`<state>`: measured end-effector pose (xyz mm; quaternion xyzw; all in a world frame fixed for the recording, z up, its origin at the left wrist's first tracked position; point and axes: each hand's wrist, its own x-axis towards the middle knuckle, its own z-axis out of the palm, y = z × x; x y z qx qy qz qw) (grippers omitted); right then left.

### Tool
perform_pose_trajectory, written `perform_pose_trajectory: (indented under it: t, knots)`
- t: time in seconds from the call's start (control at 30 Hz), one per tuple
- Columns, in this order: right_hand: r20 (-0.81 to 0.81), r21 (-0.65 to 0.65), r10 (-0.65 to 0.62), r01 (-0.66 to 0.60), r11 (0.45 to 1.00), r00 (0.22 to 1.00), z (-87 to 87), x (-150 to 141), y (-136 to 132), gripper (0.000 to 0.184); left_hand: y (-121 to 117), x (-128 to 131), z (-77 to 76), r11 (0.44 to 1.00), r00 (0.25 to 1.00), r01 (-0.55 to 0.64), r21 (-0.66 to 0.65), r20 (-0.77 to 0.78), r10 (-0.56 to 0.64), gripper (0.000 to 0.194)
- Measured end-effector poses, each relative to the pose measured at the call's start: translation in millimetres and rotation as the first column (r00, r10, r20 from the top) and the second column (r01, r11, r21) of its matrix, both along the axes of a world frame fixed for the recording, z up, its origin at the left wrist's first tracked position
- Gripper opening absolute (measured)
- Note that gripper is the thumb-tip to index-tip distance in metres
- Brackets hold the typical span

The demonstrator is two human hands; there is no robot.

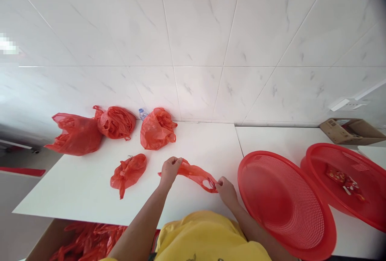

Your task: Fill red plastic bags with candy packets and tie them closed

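A thin red plastic bag (194, 172) is stretched between my two hands, just over the white table (183, 208). My left hand (170, 170) pinches its left end, and a small tip of red plastic sticks out past that hand. At the other end, by an open handle loop, the fingers of my right hand (226, 191) are closed on the plastic. The bag looks flat and narrow between them. Left of my left hand lies a small knotted red bag (129, 172); whatever is inside it is hidden.
Filled red bags (158, 129) stand along the wall, with a clear bottle (142, 113) behind one. A red plastic basket (268, 192) sits right of me; a second basket (319, 160) holds small packets. A cardboard box (351, 130) is at the back right. Red bags (90, 239) fill a box below the table.
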<state>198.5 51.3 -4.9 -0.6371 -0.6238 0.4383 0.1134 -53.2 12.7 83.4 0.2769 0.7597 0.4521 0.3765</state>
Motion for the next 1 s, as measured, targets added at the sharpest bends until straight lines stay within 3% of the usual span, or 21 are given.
perform_pose_trajectory:
  t: [0.13,0.3,0.4,0.6,0.73,0.83,0.93,1.0]
  knots:
    - [-0.082,0.052,-0.057,0.061,0.997,0.995,37.2,3,15,0.015,-5,-4,1.2,0.999,0.997,-0.031,-0.044,0.066,0.034,0.037]
    - [-0.082,0.088,0.001,0.006,0.996,0.997,85.3,2,29,0.009,-6,8,-7.9,1.000,0.979,-0.023,0.020,0.204,0.019,0.038]
    - [-0.150,0.057,0.023,-0.015,0.998,0.988,102.6,4,35,0.013,-6,11,-15.0,0.998,0.950,-0.049,0.051,0.310,0.031,0.040]
    - [-0.305,0.013,0.066,-0.065,0.998,0.950,118.8,24,44,0.021,-10,9,-23.1,1.000,0.889,-0.005,0.022,0.458,-0.006,0.042]
    - [-0.186,0.045,0.073,-0.066,0.997,0.980,130.1,39,46,0.020,-13,13,-25.8,1.000,0.876,0.025,0.012,0.481,-0.028,0.039]
    - [-0.278,0.039,0.098,-0.091,0.995,0.955,137.5,43,46,0.025,-12,15,-26.2,0.999,0.862,0.028,0.040,0.505,-0.044,0.039]
    - [-0.280,0.035,0.019,-0.010,0.999,0.960,134.7,36,46,0.030,-10,13,-24.9,0.997,0.861,-0.004,0.079,0.508,-0.036,0.037]
    - [-0.259,0.000,-0.062,0.064,0.998,0.964,122.0,27,41,0.033,-9,10,-23.4,0.994,0.864,-0.042,0.099,0.504,-0.014,0.036]
